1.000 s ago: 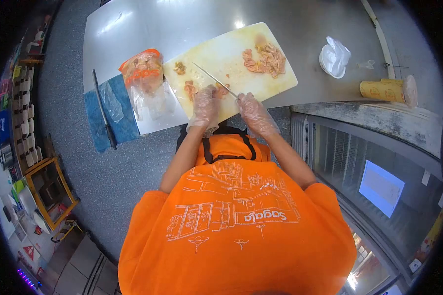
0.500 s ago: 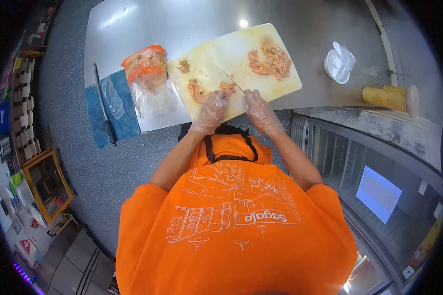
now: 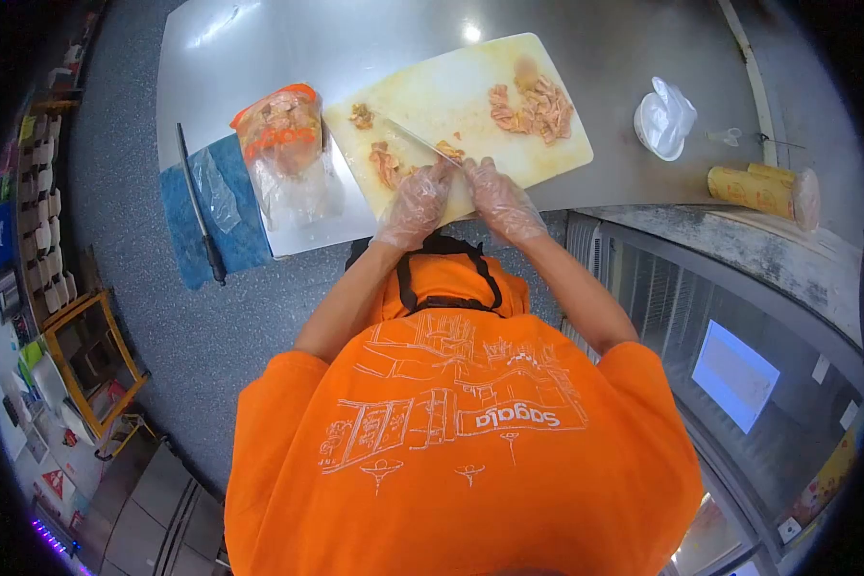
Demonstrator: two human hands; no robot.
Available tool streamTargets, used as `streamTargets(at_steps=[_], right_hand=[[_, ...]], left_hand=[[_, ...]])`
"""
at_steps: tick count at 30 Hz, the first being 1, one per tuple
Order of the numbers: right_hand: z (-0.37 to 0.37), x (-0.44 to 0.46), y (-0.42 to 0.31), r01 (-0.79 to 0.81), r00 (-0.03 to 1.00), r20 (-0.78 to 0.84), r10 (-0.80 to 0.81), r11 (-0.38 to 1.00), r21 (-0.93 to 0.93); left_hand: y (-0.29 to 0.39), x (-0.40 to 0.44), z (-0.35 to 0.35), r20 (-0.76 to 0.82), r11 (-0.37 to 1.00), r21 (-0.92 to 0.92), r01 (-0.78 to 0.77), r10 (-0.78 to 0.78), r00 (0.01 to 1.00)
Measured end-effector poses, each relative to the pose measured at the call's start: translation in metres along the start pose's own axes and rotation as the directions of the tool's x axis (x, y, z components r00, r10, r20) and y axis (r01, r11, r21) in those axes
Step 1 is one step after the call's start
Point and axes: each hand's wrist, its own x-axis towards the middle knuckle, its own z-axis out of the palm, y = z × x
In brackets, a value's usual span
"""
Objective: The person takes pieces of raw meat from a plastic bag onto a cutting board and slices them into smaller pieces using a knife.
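In a clear plastic glove, my right hand point(image 3: 502, 200) is closed round the handle of a knife point(image 3: 415, 134), whose long blade points up and left across the white cutting board point(image 3: 432, 94). My left hand point(image 3: 417, 204), gloved too, has its fingers bent down on a piece of raw meat point(image 3: 449, 150) beside the blade. More meat pieces point(image 3: 385, 164) lie left of these fingers, partly covered by them. A small heap of scraps point(image 3: 361, 116) sits at the board's left edge. At its right end is a larger pile of cut meat point(image 3: 536, 108).
Left of the board lies an orange-printed plastic bag of meat point(image 3: 280, 130). Farther left, a sharpening steel point(image 3: 198, 202) rests on a blue cloth point(image 3: 232, 206). On the right are a white bowl with a bag point(image 3: 662, 120) and yellow rolls point(image 3: 754, 192).
The knife blade now lies farther left and reaches toward the scraps. Both hands have shifted slightly, staying close together at the board's near edge.
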Motion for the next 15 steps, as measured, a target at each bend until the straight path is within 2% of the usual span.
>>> streamTargets(at_steps=[3,5,8,12,15], right_hand=[[0.014,0.021,0.011,0.077,0.996,-0.038,-0.078,0.996,-0.034],[0.029,0.03,0.025,0.131,0.991,-0.038,-0.132,0.991,-0.042],[0.018,0.023,0.041,0.083,0.993,-0.092,-0.076,0.994,0.076],[0.015,0.052,0.034,0.14,0.988,-0.073,-0.139,0.99,0.009],[0.024,0.069,0.043,0.127,0.985,-0.112,-0.13,0.991,-0.039]], left_hand=[[0.005,0.0,-0.001,-0.056,0.997,-0.069,0.022,-0.026,0.998],[-0.002,-0.001,0.01,-0.064,0.998,0.056,-0.027,0.031,0.997],[-0.006,0.001,0.01,-0.054,0.985,0.17,-0.042,0.052,0.997],[-0.002,-0.001,0.006,-0.04,0.99,0.13,-0.054,0.06,0.997],[-0.01,0.0,0.016,-0.016,0.977,0.186,-0.101,0.106,0.994]])
